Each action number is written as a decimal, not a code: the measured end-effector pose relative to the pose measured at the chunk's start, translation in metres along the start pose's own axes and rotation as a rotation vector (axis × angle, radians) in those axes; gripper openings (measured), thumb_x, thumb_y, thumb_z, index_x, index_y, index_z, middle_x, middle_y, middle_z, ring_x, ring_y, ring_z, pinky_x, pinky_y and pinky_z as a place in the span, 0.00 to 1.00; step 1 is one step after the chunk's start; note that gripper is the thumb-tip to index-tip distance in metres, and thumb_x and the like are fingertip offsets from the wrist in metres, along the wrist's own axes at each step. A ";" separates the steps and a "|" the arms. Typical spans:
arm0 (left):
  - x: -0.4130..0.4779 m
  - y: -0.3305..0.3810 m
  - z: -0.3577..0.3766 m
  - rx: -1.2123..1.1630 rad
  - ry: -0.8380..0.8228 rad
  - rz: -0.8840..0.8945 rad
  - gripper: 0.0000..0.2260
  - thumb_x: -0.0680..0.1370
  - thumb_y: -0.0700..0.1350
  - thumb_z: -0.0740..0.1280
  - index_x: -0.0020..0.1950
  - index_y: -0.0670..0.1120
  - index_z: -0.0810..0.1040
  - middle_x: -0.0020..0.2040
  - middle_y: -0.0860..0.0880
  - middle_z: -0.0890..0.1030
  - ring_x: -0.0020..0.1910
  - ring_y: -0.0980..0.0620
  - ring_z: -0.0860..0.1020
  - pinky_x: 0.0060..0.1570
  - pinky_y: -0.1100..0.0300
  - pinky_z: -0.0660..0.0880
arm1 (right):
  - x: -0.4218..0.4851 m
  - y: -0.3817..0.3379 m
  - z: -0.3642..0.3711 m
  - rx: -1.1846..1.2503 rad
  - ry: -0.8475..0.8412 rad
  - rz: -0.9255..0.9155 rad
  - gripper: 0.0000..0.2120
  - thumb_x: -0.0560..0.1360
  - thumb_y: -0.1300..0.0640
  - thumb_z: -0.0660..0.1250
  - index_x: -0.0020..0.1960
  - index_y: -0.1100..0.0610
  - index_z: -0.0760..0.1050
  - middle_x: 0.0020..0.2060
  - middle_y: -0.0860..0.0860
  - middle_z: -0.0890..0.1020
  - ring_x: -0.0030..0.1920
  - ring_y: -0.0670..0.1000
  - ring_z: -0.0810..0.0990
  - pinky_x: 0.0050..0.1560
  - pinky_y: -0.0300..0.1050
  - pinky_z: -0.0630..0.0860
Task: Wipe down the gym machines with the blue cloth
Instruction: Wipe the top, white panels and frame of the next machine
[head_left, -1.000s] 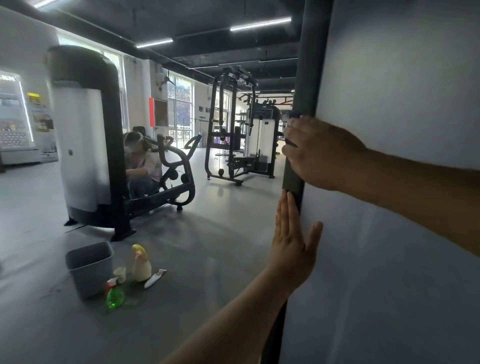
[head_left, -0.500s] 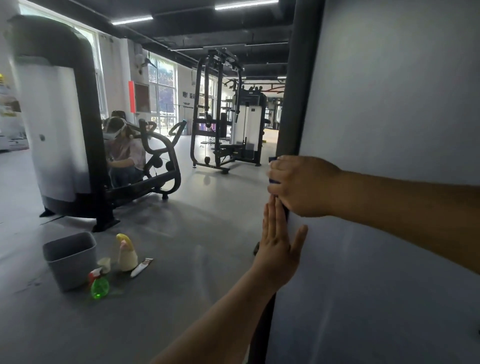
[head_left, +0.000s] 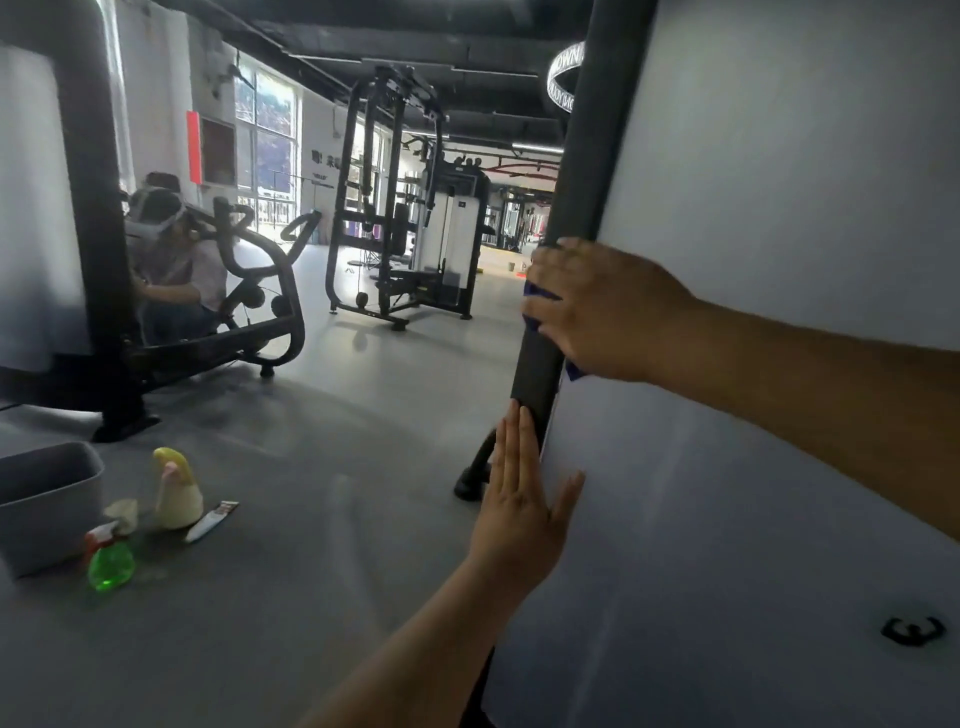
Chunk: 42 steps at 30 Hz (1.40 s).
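Note:
A gym machine fills the right of the head view, with a white side panel and a dark upright post along its left edge. My right hand wraps round that post with the blue cloth under its fingers; only small blue bits show at the fingertips and below the palm. My left hand lies flat with straight fingers against the panel's edge, lower down the post.
On the floor at the left stand a grey bin, a green spray bottle, a yellow bottle and a small tube. A person crouches at another machine. A cable station stands further back.
My right hand has slid down the post with the cloth and closer to my left hand. The view has swung right and nearer.

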<state>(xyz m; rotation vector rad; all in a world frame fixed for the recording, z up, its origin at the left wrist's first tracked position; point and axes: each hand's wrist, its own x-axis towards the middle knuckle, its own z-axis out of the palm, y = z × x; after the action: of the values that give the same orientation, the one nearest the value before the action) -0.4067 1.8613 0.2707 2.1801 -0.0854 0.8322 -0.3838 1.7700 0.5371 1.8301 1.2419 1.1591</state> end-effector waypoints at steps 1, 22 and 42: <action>-0.004 -0.004 0.001 0.014 -0.014 0.004 0.41 0.87 0.69 0.54 0.83 0.61 0.24 0.83 0.66 0.25 0.84 0.61 0.29 0.87 0.48 0.44 | 0.003 0.011 0.000 0.002 0.044 0.085 0.20 0.86 0.49 0.62 0.74 0.57 0.78 0.76 0.64 0.74 0.79 0.66 0.69 0.82 0.64 0.63; -0.050 -0.073 0.033 -0.026 -0.014 0.054 0.40 0.88 0.66 0.56 0.87 0.53 0.33 0.87 0.60 0.31 0.87 0.56 0.35 0.86 0.53 0.45 | -0.031 -0.099 0.048 0.053 -0.102 -0.050 0.24 0.79 0.58 0.59 0.71 0.57 0.81 0.73 0.64 0.78 0.77 0.66 0.74 0.81 0.64 0.63; -0.136 -0.164 0.086 -0.019 -0.122 0.001 0.39 0.89 0.60 0.58 0.89 0.45 0.40 0.90 0.51 0.38 0.89 0.51 0.42 0.87 0.45 0.54 | -0.095 -0.241 0.125 0.015 -0.409 -0.319 0.29 0.80 0.51 0.52 0.73 0.55 0.81 0.76 0.62 0.77 0.78 0.65 0.73 0.82 0.64 0.63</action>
<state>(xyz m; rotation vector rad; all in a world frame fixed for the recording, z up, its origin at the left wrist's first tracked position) -0.4157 1.8876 0.0426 2.2119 -0.1548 0.6964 -0.3770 1.7634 0.2492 1.6916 1.2393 0.5687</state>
